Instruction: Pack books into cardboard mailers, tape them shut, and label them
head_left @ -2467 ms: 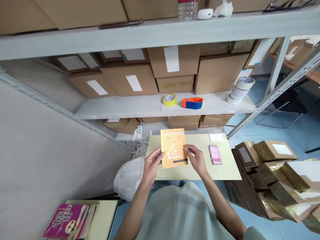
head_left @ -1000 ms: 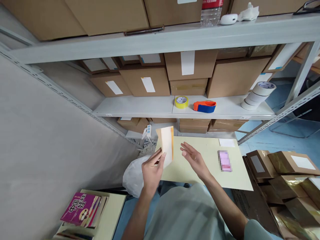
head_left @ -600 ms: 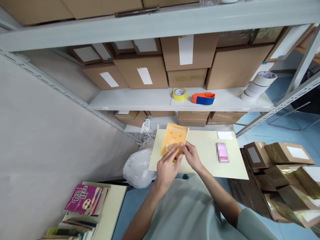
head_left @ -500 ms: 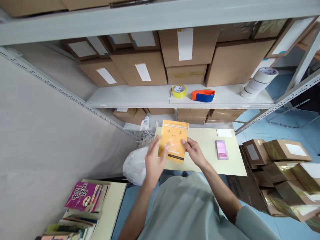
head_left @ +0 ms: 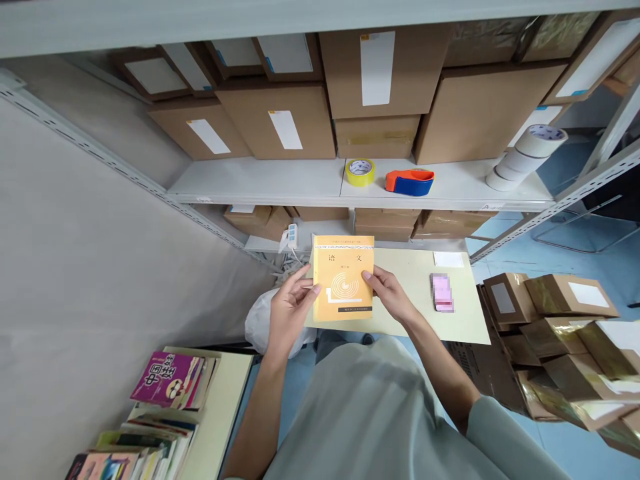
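A yellow book [head_left: 343, 279] with a spiral design and a dark strip on its cover is held face up above the pale table. My right hand [head_left: 394, 293] grips its right edge, thumb on the cover and fingers underneath. At the opposite edge is my left hand [head_left: 291, 305], its thumb at the cover's border and its fingers curled by the spine side. A phone with a pink, pixelated screen [head_left: 443, 293] lies on the table [head_left: 407, 267] to the right of the book.
A shelf [head_left: 280, 180] ahead carries cardboard boxes [head_left: 280, 127], yellow tape [head_left: 360, 172], a red-and-blue tape dispenser [head_left: 410, 182] and white rolls [head_left: 525, 157]. Stacked parcels [head_left: 570, 333] stand at right. Piled books [head_left: 167, 380] sit lower left, and a white bag [head_left: 260, 323] is beside the table.
My left hand has moved from over the cover to the book's left edge. The book has turned straighter toward me. My right hand keeps its grip, and the view has tilted down slightly.
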Demonstrator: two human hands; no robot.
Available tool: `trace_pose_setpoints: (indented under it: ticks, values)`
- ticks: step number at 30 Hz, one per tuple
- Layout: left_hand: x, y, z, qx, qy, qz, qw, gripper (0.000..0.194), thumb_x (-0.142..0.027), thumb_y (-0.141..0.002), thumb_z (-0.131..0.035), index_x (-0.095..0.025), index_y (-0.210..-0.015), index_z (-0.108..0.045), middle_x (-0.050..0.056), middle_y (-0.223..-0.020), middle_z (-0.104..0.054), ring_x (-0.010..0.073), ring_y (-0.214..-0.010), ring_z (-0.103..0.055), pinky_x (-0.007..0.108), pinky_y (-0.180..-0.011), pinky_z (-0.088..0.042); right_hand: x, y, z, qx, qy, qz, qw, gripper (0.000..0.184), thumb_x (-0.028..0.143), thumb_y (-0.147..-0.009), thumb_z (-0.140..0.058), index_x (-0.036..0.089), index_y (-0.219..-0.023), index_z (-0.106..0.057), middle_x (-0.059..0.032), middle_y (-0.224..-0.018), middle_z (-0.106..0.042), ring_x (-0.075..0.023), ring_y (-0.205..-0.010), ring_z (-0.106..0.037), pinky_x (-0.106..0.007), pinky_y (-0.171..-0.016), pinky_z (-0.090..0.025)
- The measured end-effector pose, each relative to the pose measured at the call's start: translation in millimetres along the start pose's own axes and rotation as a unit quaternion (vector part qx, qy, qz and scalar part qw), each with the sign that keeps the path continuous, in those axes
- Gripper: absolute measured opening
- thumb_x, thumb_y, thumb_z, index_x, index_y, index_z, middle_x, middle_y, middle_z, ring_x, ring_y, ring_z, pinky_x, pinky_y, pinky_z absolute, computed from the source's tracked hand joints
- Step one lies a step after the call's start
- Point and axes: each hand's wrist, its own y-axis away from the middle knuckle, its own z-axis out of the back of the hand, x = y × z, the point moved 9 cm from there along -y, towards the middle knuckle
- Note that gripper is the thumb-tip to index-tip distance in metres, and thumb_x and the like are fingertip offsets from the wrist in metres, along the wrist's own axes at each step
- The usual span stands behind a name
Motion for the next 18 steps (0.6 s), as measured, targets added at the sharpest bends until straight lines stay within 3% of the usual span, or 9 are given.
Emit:
trace_pose_setpoints:
  ticks: [3,5,8,10,13,18]
  values:
    - [-5,1,-3.1,-0.048,-0.069,-0.076,0.994,0.057,-0.048,-0.087,-0.084,-0.022,-0.137,-0.075,0.013,-0.147,-0.072,0.0305,-0.131,-0.072,0.045,-0.115,-0.058,-3,-8,2,-0.031,0.042,0.037,0.998,0.064,0.078,-0.098,-0.059,0.023,-0.124,-0.078,-0.0068,-0.108,-0.083,-0.0296,-0.100,-0.078,-0.039,-0.083,-0.066]
    - [0,1,-19.2,-0.028,-0.079,-0.088,0.993,0.052,-0.046,-0.089,-0.083,-0.024,-0.136,-0.077,0.010,-0.154,-0.067,0.0315,-0.138,-0.068,0.045,-0.119,-0.055,-6,-11,0,-0.055,0.085,0.058,0.993,0.064,0.077,-0.101,-0.053,0.022,-0.122,-0.079,-0.0074,-0.108,-0.083,-0.0289,-0.099,-0.077,-0.039,-0.088,-0.064]
    - [23,1,-52.7,0.054,-0.051,-0.033,0.997,0.050,-0.049,-0.088,-0.083,-0.023,-0.130,-0.081,0.010,-0.140,-0.076,0.0333,-0.126,-0.075,0.048,-0.114,-0.060,-14,-9,-14,-0.042,0.129,0.069,0.988,0.062,0.073,-0.106,-0.048,0.023,-0.127,-0.078,-0.0067,-0.115,-0.082,-0.0285,-0.105,-0.076,-0.041,-0.098,-0.062]
    - [34,0,-63.9,0.069,-0.040,-0.011,0.997,0.046,-0.052,-0.088,-0.082,-0.021,-0.122,-0.085,0.010,-0.130,-0.081,0.0342,-0.120,-0.078,0.051,-0.112,-0.062,-19,-6,-23,-0.022,0.129,0.070,0.989,0.060,0.071,-0.107,-0.049,0.025,-0.135,-0.076,-0.0055,-0.123,-0.081,-0.0296,-0.119,-0.074,-0.045,-0.109,-0.058]
    - [45,0,-69.4,0.077,-0.013,0.017,0.997,0.049,-0.056,-0.086,-0.084,-0.018,-0.117,-0.086,0.011,-0.126,-0.081,0.0348,-0.116,-0.080,0.053,-0.111,-0.062,-30,0,-28,0.000,0.076,0.049,0.996,0.062,0.071,-0.106,-0.050,0.028,-0.146,-0.071,-0.0039,-0.136,-0.077,-0.0301,-0.133,-0.069,-0.050,-0.114,-0.058]
    - [51,5,-72.8,0.103,0.040,0.070,0.991,0.063,-0.057,-0.075,-0.093,-0.015,-0.121,-0.085,0.014,-0.128,-0.080,0.0379,-0.122,-0.077,0.054,-0.112,-0.062,-41,9,-24,0.032,-0.014,-0.002,0.999,0.070,0.074,-0.102,-0.056,0.029,-0.155,-0.064,-0.0033,-0.148,-0.071,-0.0297,-0.135,-0.068,-0.054,-0.111,-0.062]
